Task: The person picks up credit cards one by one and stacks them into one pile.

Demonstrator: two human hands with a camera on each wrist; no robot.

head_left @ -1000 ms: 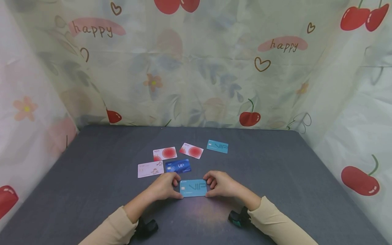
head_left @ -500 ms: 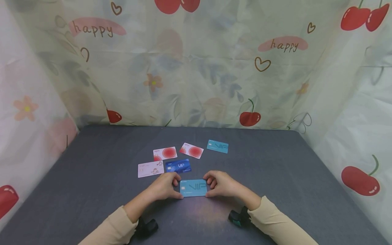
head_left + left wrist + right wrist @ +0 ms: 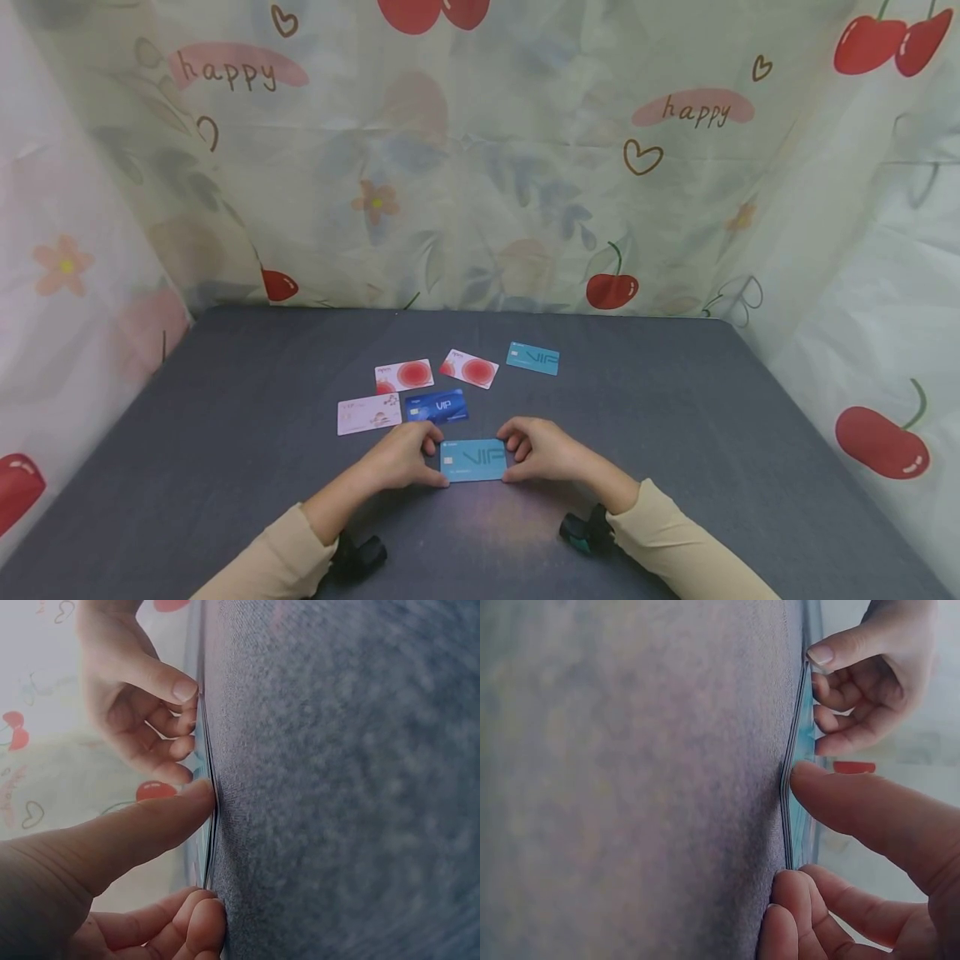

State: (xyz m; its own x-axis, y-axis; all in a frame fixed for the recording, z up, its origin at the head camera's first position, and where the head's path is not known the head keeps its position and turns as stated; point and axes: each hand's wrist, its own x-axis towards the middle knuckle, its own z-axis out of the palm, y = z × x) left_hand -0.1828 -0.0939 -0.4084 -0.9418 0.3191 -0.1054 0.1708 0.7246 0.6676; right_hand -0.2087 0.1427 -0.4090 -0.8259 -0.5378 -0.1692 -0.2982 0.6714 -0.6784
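A light-blue VIP card (image 3: 472, 461) lies face up on the grey table, in front of the person. In the right wrist view its edge shows several thin layers, a stack of cards (image 3: 786, 780). My left hand (image 3: 405, 456) grips the left short side, thumb at the near corner and index finger at the far corner. On the opposite side my right hand (image 3: 546, 452) holds the stack the same way. Both hands' other fingers are curled. The left wrist view shows the left thumb (image 3: 142, 836) on the stack's near edge.
Behind the hands lie a dark-blue VIP card (image 3: 437, 407), a pale pink card (image 3: 369, 414), two white cards with red circles (image 3: 403, 377) and another light-blue VIP card (image 3: 532, 358). A printed curtain (image 3: 480, 167) encloses the table (image 3: 675, 433) at the back and sides.
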